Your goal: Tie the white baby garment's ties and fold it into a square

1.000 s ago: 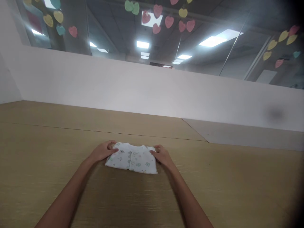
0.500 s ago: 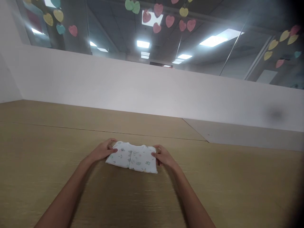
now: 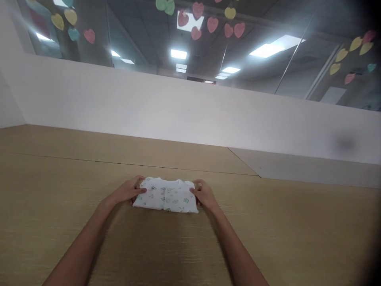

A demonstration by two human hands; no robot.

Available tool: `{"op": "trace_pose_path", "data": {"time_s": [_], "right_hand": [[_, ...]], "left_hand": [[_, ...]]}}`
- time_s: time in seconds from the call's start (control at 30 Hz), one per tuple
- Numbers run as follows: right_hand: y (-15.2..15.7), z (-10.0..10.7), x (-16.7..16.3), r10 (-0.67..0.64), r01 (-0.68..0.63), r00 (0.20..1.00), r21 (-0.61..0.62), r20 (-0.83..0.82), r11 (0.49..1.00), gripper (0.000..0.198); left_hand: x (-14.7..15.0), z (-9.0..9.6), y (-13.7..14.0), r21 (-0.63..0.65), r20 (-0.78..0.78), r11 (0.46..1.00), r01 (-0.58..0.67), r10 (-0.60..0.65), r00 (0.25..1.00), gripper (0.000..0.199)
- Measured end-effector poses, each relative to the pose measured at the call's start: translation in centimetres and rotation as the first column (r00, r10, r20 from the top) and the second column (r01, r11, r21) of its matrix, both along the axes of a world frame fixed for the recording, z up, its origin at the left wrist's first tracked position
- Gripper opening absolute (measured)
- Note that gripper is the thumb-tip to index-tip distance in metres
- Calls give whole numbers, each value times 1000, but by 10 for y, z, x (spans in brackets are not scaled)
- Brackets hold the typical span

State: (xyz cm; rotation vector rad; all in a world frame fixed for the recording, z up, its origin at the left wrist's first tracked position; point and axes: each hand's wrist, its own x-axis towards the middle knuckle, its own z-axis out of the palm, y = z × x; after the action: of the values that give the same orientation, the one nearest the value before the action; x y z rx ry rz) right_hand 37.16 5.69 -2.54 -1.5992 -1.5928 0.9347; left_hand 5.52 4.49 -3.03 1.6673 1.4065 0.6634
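Note:
A small white garment [image 3: 178,195] with a pale green and pink print is folded into a wide, short bundle, with a neckline-like dip along its far edge and a seam down the middle. My left hand [image 3: 131,189] pinches its left side, thumb on top and fingers behind. On the opposite side my right hand [image 3: 204,193] grips it the same way, thumb over the front face. Whether the bundle touches the tabletop below is hard to tell.
The wood-grain tabletop [image 3: 74,206] runs back to a white wall [image 3: 178,107], with a seam across it. A grey-white panel [image 3: 312,171] adjoins it at the right. Above the wall is glass bearing several heart-shaped paper notes [image 3: 212,24].
The garment's near edge has risen slightly and looks more level. Both hands keep their hold on its sides, and the view has shifted a little.

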Motion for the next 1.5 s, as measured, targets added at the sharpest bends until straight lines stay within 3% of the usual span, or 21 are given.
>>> {"op": "trace_pose_path", "data": {"time_s": [0.1, 0.33, 0.73, 1.0, 1.27, 1.5], "right_hand": [[-1, 3, 3, 7, -6, 1000, -11, 9, 1000, 35], [-5, 14, 10, 95, -97, 995, -181, -22, 979, 50], [4, 0, 9, -29, 28, 1000, -85, -10, 996, 40], [7, -11, 9, -97, 91, 991, 72, 92, 993, 25], [11, -16, 10, -122, 110, 983, 90, 137, 990, 16], [11, -20, 11, -85, 65, 976, 104, 202, 992, 11]], "left_hand": [[1, 1, 0, 0, -7, 1000, -23, 23, 1000, 65], [1, -1, 0, 25, 35, 1000, -10, 9, 999, 62], [0, -9, 5, 63, 2, 998, -30, 30, 1000, 58], [7, -20, 15, 307, -165, 924, -227, 287, 944, 48], [11, -19, 14, 361, -184, 893, -268, 350, 919, 36], [16, -20, 14, 336, -216, 905, -260, 343, 914, 35]]}}
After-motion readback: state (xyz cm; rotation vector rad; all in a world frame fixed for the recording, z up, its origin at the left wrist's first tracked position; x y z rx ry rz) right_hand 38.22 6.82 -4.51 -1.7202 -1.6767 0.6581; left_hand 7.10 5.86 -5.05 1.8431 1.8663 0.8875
